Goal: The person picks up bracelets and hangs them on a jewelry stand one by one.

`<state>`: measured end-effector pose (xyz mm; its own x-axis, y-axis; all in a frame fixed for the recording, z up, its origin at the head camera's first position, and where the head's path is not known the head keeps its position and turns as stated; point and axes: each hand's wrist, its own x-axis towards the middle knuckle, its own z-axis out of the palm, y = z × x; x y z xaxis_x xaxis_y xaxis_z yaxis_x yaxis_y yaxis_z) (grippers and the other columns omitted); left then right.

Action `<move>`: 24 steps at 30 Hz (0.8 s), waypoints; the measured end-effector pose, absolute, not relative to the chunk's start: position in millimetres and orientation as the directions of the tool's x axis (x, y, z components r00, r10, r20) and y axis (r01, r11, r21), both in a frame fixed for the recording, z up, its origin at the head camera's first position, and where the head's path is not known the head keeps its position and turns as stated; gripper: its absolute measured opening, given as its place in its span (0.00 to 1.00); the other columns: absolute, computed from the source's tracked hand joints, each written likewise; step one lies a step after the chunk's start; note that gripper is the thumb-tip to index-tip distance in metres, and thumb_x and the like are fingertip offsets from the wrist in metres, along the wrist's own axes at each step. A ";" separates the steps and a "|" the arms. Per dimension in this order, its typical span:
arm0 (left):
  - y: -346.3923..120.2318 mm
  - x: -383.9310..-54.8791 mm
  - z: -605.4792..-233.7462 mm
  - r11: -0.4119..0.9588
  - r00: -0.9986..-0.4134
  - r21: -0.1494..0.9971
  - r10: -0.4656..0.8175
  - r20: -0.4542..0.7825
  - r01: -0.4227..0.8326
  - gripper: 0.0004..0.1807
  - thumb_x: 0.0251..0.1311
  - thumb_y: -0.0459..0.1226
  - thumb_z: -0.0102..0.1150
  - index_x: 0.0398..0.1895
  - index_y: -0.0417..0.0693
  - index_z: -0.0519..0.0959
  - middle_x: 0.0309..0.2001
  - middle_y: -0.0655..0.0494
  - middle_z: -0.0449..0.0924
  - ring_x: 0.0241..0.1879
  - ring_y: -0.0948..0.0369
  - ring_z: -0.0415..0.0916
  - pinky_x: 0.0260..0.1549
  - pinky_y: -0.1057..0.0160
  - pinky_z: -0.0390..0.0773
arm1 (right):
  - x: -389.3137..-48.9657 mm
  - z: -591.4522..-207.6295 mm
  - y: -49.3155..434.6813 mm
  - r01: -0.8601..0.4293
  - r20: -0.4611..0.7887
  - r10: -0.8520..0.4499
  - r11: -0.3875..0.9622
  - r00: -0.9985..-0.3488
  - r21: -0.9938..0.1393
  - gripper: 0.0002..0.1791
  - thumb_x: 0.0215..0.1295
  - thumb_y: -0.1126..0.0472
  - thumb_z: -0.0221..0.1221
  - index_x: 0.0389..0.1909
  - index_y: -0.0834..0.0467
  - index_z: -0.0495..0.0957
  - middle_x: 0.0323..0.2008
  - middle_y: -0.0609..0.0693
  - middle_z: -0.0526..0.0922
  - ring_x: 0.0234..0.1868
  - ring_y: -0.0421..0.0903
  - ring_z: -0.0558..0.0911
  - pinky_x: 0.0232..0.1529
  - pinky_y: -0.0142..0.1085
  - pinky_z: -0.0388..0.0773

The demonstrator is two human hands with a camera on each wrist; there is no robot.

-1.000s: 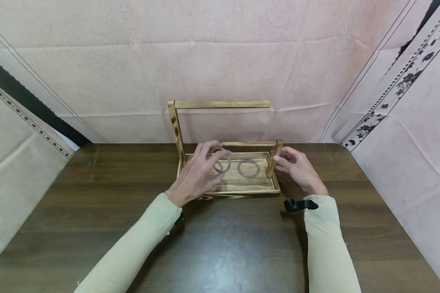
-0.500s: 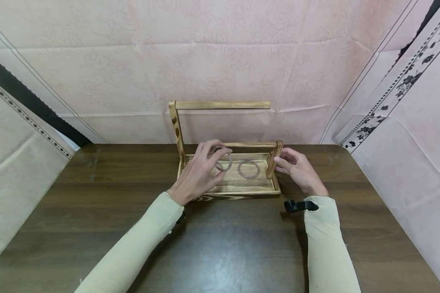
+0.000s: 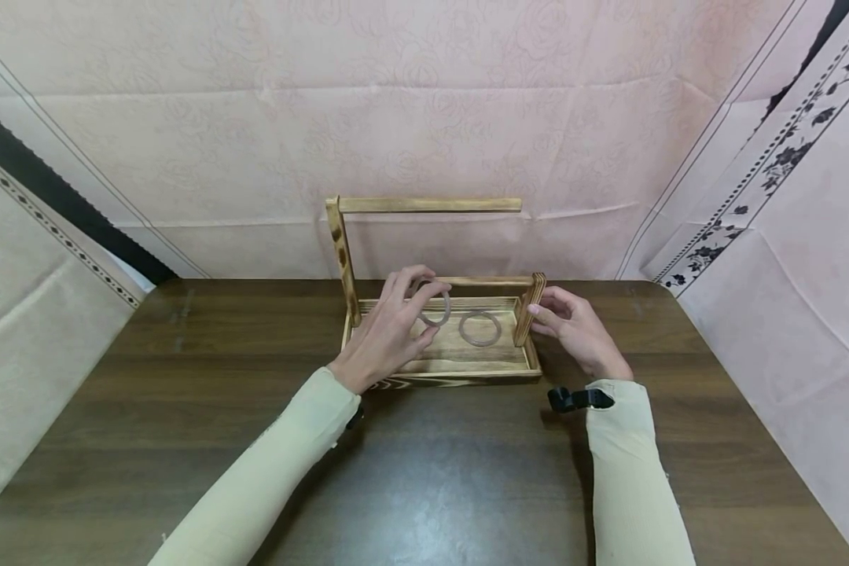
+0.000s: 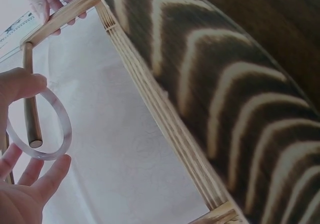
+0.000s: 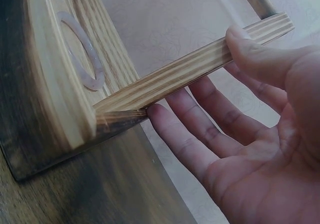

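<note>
My left hand (image 3: 392,330) pinches a pale, translucent bangle (image 4: 66,129) between thumb and fingers, above the tray of a wooden stand (image 3: 460,373). In the left wrist view the free end of the stand's lower rod (image 4: 32,126) shows through the bangle's opening, and my thumb hides part of that rod. My right hand (image 3: 576,326) grips the short right post (image 5: 200,59), thumb on one face and fingertips against the other. A second bangle (image 3: 480,344) lies flat in the tray, near this post.
A taller left post (image 3: 342,255) carries a long upper rod (image 3: 431,205) that reaches right, above the lower one. The stand is near the far edge of a brown wooden table (image 3: 439,487). Pale patterned cloth (image 3: 410,134) hangs behind it.
My left hand has shifted slightly to the right and up with the bangle, closer to the lower rod's free end. My right hand keeps its hold on the post.
</note>
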<state>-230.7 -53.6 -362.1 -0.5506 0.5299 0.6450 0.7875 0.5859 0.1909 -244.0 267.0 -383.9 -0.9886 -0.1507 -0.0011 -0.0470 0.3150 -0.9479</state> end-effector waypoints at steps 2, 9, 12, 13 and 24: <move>-52.2 -231.2 -361.8 0.587 -0.554 0.194 0.528 0.644 0.786 0.33 0.57 0.32 0.72 0.66 0.52 0.72 0.65 0.46 0.66 0.59 0.49 0.69 0.50 0.59 0.82 | -244.1 -384.4 267.6 -0.048 0.000 -0.151 0.319 -0.989 -0.947 0.21 0.77 0.55 0.56 0.62 0.62 0.70 0.58 0.58 0.74 0.54 0.42 0.80 0.62 0.46 0.80; -48.3 -234.1 -359.4 0.583 -0.552 0.199 0.525 0.648 0.788 0.32 0.57 0.32 0.72 0.66 0.52 0.72 0.65 0.46 0.67 0.61 0.47 0.69 0.51 0.57 0.81 | -244.6 -385.3 268.3 -0.061 0.010 -0.160 0.322 -0.987 -0.945 0.22 0.77 0.54 0.56 0.63 0.63 0.70 0.59 0.60 0.74 0.54 0.42 0.80 0.61 0.44 0.80; -47.2 -235.3 -358.8 0.582 -0.552 0.201 0.524 0.649 0.788 0.32 0.57 0.33 0.72 0.65 0.52 0.73 0.65 0.46 0.67 0.61 0.48 0.69 0.51 0.58 0.82 | -245.2 -385.7 268.0 -0.064 0.013 -0.161 0.316 -0.987 -0.946 0.21 0.77 0.54 0.57 0.62 0.63 0.70 0.58 0.59 0.74 0.53 0.41 0.80 0.62 0.46 0.80; -46.8 -235.7 -358.8 0.583 -0.553 0.201 0.523 0.648 0.787 0.32 0.57 0.33 0.72 0.65 0.52 0.73 0.65 0.46 0.67 0.61 0.48 0.69 0.50 0.58 0.82 | -245.2 -385.8 268.0 -0.063 0.013 -0.160 0.313 -0.987 -0.948 0.21 0.77 0.55 0.57 0.62 0.63 0.70 0.57 0.59 0.74 0.53 0.41 0.80 0.62 0.47 0.79; -42.1 -238.1 -360.0 0.595 -0.571 0.211 0.521 0.635 0.776 0.33 0.57 0.33 0.73 0.66 0.53 0.72 0.65 0.48 0.66 0.61 0.52 0.68 0.50 0.61 0.82 | -244.3 -385.3 267.5 -0.061 0.013 -0.155 0.312 -0.988 -0.948 0.20 0.77 0.55 0.57 0.61 0.62 0.71 0.57 0.58 0.75 0.53 0.42 0.80 0.61 0.44 0.80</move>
<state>-238.1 -42.1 -360.0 -0.5712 0.5206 0.6346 0.7759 0.5946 0.2106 -244.3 267.5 -385.3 -0.9879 -0.1549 0.0126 -0.0609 0.3115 -0.9483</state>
